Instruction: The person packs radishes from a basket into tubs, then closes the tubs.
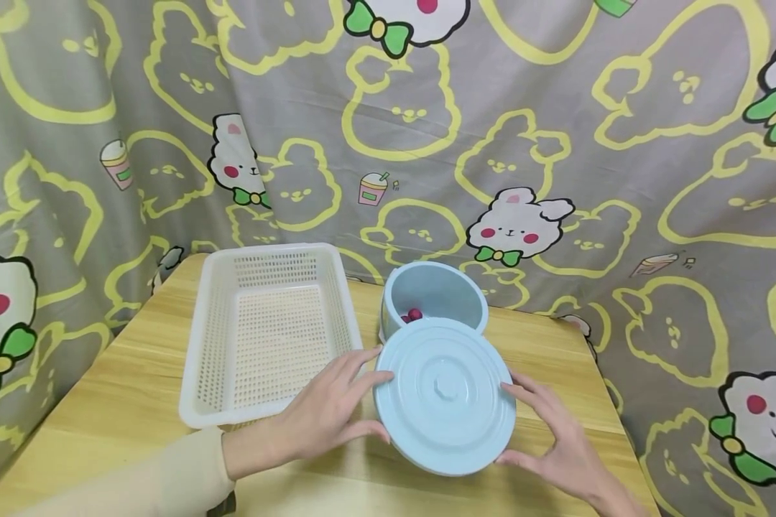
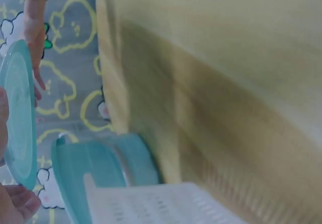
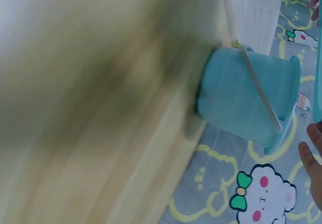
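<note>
Both hands hold a round light-blue lid by its rim, raised in front of a matching bucket. My left hand pinches the lid's left edge, and my right hand grips the right edge. A small knob sits at the lid's centre. Inside the open bucket lie a few small dark-red round things; the lid hides the bucket's front. Seen from the right wrist, the bucket stands on the table with its handle hanging down its side, apart from the lid.
A white perforated plastic basket stands on the wooden table, left of the bucket. Behind the table hangs a grey curtain with yellow bear outlines and white rabbits.
</note>
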The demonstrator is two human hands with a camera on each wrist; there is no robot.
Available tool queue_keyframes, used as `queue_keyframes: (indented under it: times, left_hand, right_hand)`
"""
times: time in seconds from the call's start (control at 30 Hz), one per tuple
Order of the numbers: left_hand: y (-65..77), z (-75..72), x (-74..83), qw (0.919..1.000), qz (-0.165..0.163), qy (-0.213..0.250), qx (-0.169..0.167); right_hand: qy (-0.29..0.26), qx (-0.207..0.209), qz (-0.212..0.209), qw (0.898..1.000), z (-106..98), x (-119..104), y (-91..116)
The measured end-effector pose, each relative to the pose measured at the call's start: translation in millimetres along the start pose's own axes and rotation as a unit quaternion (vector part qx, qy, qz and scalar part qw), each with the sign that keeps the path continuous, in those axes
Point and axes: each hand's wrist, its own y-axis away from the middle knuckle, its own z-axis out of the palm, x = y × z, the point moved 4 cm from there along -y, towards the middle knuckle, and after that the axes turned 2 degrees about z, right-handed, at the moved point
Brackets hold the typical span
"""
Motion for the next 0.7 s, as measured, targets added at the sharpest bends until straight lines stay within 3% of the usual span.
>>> queue_keyframes:
  times: [0.4,0.7]
  left_hand:
    - [-27.7,-10.6,-31.6,0.9999,-0.009,0.002,-0.004]
    - [-44.2,-6.7,-59.1,0.9989,-0.026,0.006,-0.037]
  right_hand:
    - [0.022,0.007,-0.001,1.000,-6.0,15.8,-42.4]
    - [0.030,0.012,-0.001,0.999,-2.4,32.3,-69.8]
